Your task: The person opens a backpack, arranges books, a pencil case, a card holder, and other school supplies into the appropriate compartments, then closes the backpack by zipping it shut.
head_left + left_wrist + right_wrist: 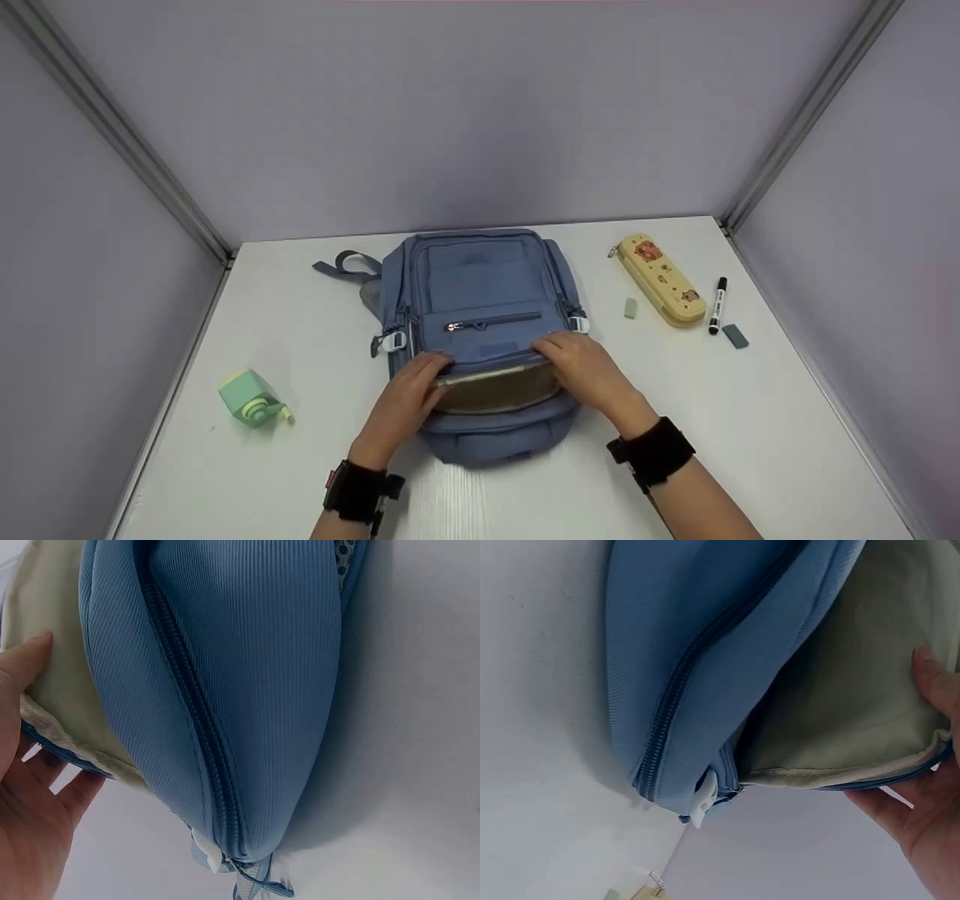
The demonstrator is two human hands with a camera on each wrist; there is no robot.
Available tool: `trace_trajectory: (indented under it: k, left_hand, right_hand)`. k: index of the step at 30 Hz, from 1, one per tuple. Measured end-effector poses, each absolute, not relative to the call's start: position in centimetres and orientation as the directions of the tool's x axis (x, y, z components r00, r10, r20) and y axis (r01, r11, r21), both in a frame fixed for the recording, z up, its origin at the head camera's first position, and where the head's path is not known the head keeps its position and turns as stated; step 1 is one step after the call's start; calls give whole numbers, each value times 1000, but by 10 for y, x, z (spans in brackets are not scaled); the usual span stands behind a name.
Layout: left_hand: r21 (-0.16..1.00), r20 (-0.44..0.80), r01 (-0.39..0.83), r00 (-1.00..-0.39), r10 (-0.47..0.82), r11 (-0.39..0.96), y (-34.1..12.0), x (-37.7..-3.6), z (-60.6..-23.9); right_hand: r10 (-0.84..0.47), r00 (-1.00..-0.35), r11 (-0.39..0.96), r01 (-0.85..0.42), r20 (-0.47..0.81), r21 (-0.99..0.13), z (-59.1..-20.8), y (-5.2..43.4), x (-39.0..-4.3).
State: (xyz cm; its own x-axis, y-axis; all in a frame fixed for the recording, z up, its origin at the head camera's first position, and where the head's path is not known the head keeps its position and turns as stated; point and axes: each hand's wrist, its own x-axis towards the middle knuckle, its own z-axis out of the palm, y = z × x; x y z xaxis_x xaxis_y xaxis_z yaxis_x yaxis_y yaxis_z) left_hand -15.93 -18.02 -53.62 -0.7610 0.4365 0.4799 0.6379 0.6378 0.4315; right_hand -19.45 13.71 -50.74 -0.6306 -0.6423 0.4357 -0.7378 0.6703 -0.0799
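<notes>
A blue backpack [480, 281] lies on the white table, its front compartment unzipped and gaping toward me. Inside the gap shows a beige lining [855, 690]. My left hand [405, 397] grips the left part of the compartment's lifted edge, thumb inside on the lining [64, 667] and fingers outside. At the right part of that same edge, my right hand [589, 371] pinches the flap in the same way, thumb on the lining. A small front pocket zipper [491, 322] is closed on the flap between the hands.
Left on the table lies a green pump bottle [250, 397]. To the right are a yellow pencil case [661, 280], a small pale eraser [630, 308], a marker [718, 306] and a dark green block [735, 336]. Grey panels [480, 120] surround the table.
</notes>
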Motion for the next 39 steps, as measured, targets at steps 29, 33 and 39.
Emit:
trace_trajectory:
  k: [29,33,39]
  left_hand:
    - [406,598,678,-704,384,613,-185,-199,-491]
    - [406,610,656,-713,346,636,-183,-207,-489]
    - [440,641,612,-726,247,657,-178,-226,-482]
  right_hand:
    - [-625,-757,717,-654,192,-242,-417,138,-233]
    - [-611,-774,736,-633,167,-239,-412,136,-241]
    - [-587,-792,744,-609,168,-275,-413,134,-251]
